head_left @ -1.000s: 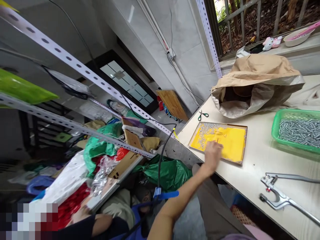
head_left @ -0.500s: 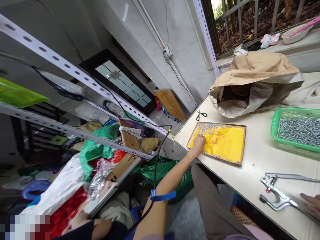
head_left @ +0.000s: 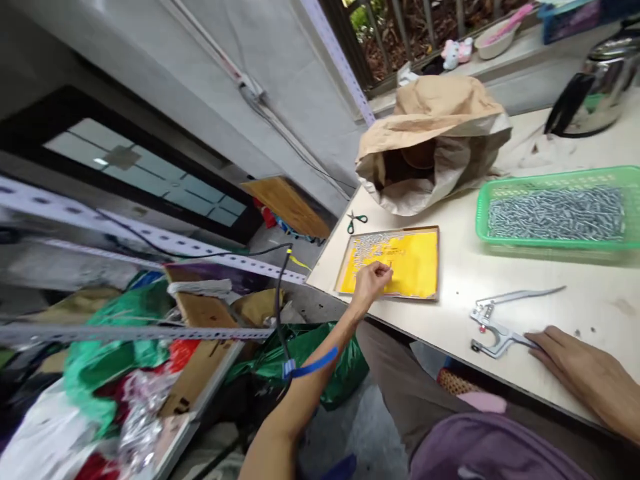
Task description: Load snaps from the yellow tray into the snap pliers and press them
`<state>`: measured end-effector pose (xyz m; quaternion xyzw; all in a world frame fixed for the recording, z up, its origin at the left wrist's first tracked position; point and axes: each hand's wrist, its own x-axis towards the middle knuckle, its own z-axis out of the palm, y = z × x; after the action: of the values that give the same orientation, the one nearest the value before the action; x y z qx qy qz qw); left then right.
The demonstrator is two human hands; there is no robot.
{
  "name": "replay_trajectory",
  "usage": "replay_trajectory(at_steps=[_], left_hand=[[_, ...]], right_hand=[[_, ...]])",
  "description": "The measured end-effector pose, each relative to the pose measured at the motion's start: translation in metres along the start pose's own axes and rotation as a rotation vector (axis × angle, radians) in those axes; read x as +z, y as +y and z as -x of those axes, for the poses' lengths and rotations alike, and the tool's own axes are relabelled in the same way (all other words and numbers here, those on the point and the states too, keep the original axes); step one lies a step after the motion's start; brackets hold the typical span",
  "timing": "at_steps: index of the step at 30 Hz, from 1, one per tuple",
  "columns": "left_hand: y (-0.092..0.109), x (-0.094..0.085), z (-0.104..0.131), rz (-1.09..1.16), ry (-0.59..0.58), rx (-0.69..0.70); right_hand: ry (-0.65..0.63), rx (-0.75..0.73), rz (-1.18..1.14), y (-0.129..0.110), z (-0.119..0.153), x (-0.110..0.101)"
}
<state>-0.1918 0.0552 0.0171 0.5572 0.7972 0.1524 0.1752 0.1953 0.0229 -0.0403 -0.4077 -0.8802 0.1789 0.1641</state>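
My left hand point(head_left: 371, 285) is over the near side of a shallow cardboard tray point(head_left: 439, 265) lined with a yellow sheet point(head_left: 415, 270). Thumb and fingertips are pinched together; what they hold is too small to make out. Many small silvery metal pieces point(head_left: 367, 245) lie spread across the tray's far left part. On the right, my right hand point(head_left: 575, 357) is closed over the lower handle of metal C-jaw pliers point(head_left: 495, 337) lying on the table. The upper handle of the pliers stands apart, away from my fingers.
Green-handled scissors point(head_left: 356, 220) lie behind the tray. An open brown paper sack point(head_left: 440, 120) stands at the back. A green basket point(head_left: 555, 243) holds many metal pieces. A kettle point(head_left: 600, 87) is at far right. A black cable point(head_left: 280, 300) hangs beside my left arm.
The view has swung right. My left hand has moved from the pieces toward the tray's middle, fingers pinched. My right hand has come further into view, onto the pliers' handle.
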Motion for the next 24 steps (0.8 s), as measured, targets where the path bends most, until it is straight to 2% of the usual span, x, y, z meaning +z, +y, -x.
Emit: replay_trajectory(at_steps=[3, 5, 7, 9, 11, 17, 24], left_hand=[[0.036, 0.028, 0.04, 0.497, -0.234, -0.075], [0.06, 0.047, 0.064, 0.656, -0.417, -0.153], [0.08, 0.063, 0.078, 0.71, -0.55, -0.249], [0.092, 0.073, 0.084, 0.696, -0.625, -0.334], [0.097, 0.079, 0.084, 0.653, -0.653, -0.373], [0.099, 0.086, 0.08, 0.515, -0.679, -0.378], [0.108, 0.085, 0.069, 0.35, -0.848, -0.402]], right_hand=[[-0.05, -0.005, -0.043, -0.007, -0.007, -0.01], [-0.058, -0.01, -0.041, -0.009, -0.008, -0.012], [-0.075, -0.021, -0.021, -0.009, -0.006, -0.013], [-0.097, -0.028, 0.015, -0.01, -0.006, -0.014], [-0.11, -0.036, 0.049, -0.012, -0.006, -0.015], [-0.109, -0.044, 0.091, -0.014, -0.006, -0.016], [-0.131, -0.029, 0.139, -0.01, -0.001, 0.001]])
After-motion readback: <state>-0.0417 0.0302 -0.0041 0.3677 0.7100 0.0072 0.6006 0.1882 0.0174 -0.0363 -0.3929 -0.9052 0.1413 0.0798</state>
